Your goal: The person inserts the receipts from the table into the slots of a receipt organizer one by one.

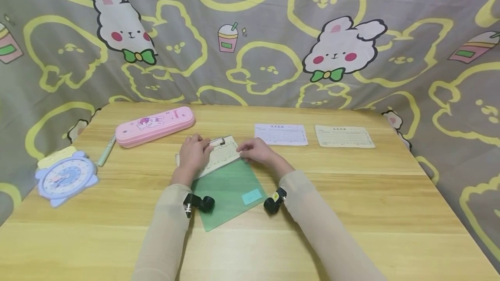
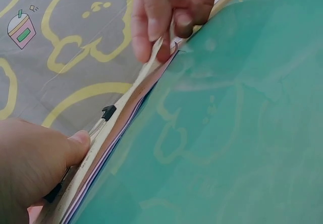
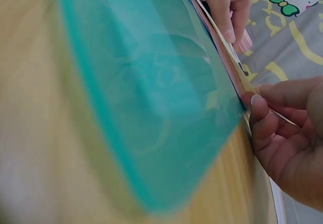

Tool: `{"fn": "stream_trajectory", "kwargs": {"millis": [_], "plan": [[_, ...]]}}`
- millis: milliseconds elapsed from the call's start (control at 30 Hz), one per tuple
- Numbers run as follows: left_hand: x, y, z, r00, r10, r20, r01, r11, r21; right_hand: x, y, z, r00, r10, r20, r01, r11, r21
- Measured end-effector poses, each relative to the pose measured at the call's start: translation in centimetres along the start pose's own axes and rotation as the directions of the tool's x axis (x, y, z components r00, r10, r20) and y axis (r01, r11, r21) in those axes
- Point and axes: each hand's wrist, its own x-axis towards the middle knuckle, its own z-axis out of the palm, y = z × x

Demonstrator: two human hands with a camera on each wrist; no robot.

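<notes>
At the middle of a pale wood-grain table [image 1: 351,211], cream printed papers [image 1: 226,153] with a metal clip [image 1: 216,142] meet a translucent green plastic sheet [image 1: 228,194]; the left hand [image 1: 193,153] grips them, the right hand [image 1: 258,150] pinches their edge.

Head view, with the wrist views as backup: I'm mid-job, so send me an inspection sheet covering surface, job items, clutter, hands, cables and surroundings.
Surface: wooden table with visible grain.
Job's things: clipped papers under a clip; green sheet on their near side, bearing a pale blue label.
Clutter: pink case, marker and blue clock at left; two loose forms at right.
Grippers: left hand grips the papers' left part, thumb near the clip; right hand pinches their right edge.
Cables: nothing seen.
Surroundings: grey curtain with printed rabbits beyond the table.
</notes>
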Motion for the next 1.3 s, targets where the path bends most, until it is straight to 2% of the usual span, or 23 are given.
{"fn": "stream_trajectory", "kwargs": {"millis": [233, 400, 567, 667, 867, 1067, 1200, 1300], "plan": [[-0.1, 0.0, -0.1, 1.000, -0.015, 0.014, 0.015, 1.000, -0.013, -1.3, 0.8, -1.7, 0.999, 0.021, 0.035, -0.020, 1.000, -0.017], [-0.1, 0.1, -0.2, 1.000, -0.026, 0.012, 0.026, 0.999, -0.029, -3.3, 0.7, -4.5, 1.000, 0.003, 0.013, -0.003, 1.000, -0.007], [-0.2, 0.1, -0.2, 1.000, -0.030, -0.007, 0.030, 0.999, -0.039, -4.6, 1.8, -8.2, 0.991, -0.111, -0.072, 0.107, 0.992, -0.065], [-0.2, 0.1, -0.2, 0.999, -0.027, -0.018, 0.026, 0.999, -0.040, -5.5, 2.2, -10.6, 0.979, -0.141, -0.148, 0.122, 0.984, -0.128], [-0.2, -0.1, 0.1, 0.999, -0.037, -0.025, 0.035, 0.997, -0.069, -7.4, 3.3, -16.0, 0.958, -0.089, -0.272, 0.025, 0.973, -0.230], [-0.4, -0.3, 0.3, 0.998, -0.042, -0.039, 0.038, 0.993, -0.115, -9.4, 5.6, -21.1, 0.930, -0.052, -0.365, -0.052, 0.961, -0.271], [-0.3, -0.4, 0.3, 0.998, -0.051, -0.031, 0.045, 0.986, -0.161, -10.6, 7.2, -23.5, 0.907, -0.017, -0.421, -0.117, 0.950, -0.291], [-0.3, -0.3, 0.3, 0.998, -0.060, -0.024, 0.054, 0.978, -0.202, -11.4, 8.1, -24.6, 0.894, 0.030, -0.447, -0.163, 0.951, -0.263]]}}
